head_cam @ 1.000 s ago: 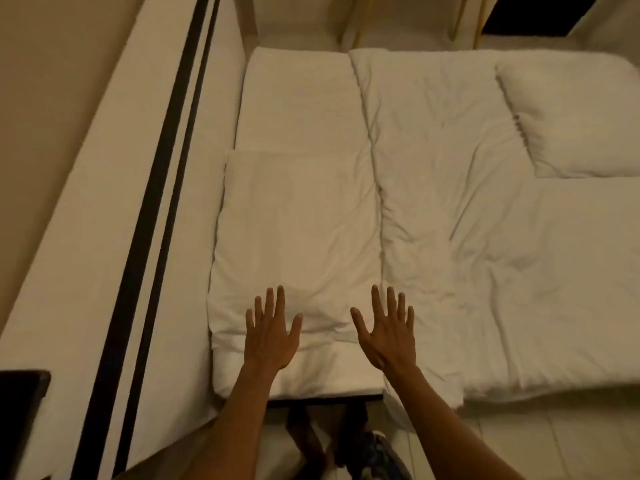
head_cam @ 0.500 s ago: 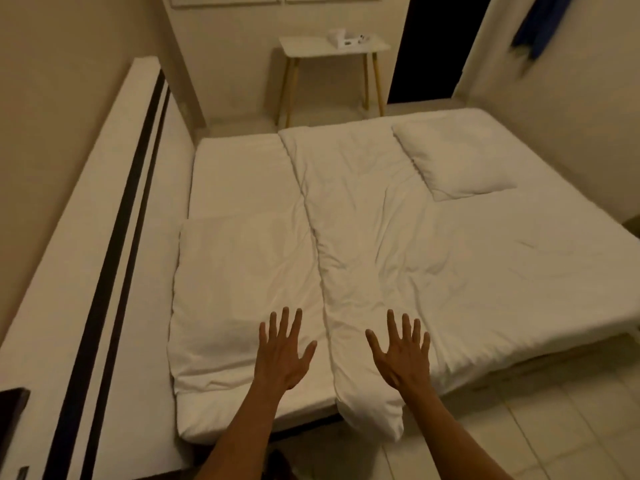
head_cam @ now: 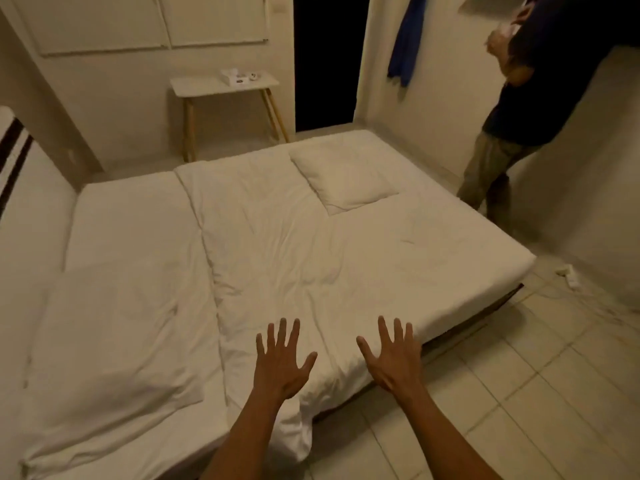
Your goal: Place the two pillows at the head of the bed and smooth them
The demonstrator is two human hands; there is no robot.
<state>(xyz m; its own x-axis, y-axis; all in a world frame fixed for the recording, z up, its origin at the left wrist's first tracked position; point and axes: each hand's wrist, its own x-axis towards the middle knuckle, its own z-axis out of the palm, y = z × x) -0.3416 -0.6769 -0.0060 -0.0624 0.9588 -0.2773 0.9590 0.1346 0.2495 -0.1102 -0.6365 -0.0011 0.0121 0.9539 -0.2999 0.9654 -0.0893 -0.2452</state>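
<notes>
One white pillow (head_cam: pixel 114 344) lies flat at the near left of the bed (head_cam: pixel 467 265), beside the headboard. A second white pillow (head_cam: pixel 343 176) rests far across on top of the white duvet (head_cam: pixel 294 244), toward the bed's far right. My left hand (head_cam: pixel 280 362) and my right hand (head_cam: pixel 393 358) hover with fingers spread over the duvet's near edge. Both hands hold nothing. The far pillow is well beyond my reach.
A low headboard (head_cam: pixel 20 216) with dark stripes runs along the left. A small white side table (head_cam: pixel 225 86) stands past the bed. Another person (head_cam: pixel 519 109) stands at the far right. A dark doorway (head_cam: pixel 323 64) and tiled floor (head_cam: pixel 519 393) lie to the right.
My view has lifted and swung right, from the near pillow to the whole bed and room. Both hands shifted right, from over the near pillow to over the duvet's edge.
</notes>
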